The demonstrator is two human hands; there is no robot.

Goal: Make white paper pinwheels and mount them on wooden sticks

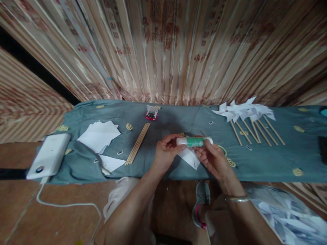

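Glue stick [195, 142], head view, sat crosswise between both hands, above the middle stretch of the table [270, 166], toward its near edge. Left hand [166, 149] pinched its left end, thumb against fingers; right hand [217, 156] pinched its right end, lower fingers curled beneath. Cap on or off: couldn't tell. White paper piece [189, 159] lay just below the glue stick, between the hands; contact with the right fingers unclear. Progress looked partway. Done: several pinwheels [242, 112], mounted on sticks, grouped by the far edge, right half. Unused: bare sticks [138, 144] left of the hands, loose paper sheets [100, 134] toward the left edge, small metal pieces in an open red box [155, 118] near the far edge.
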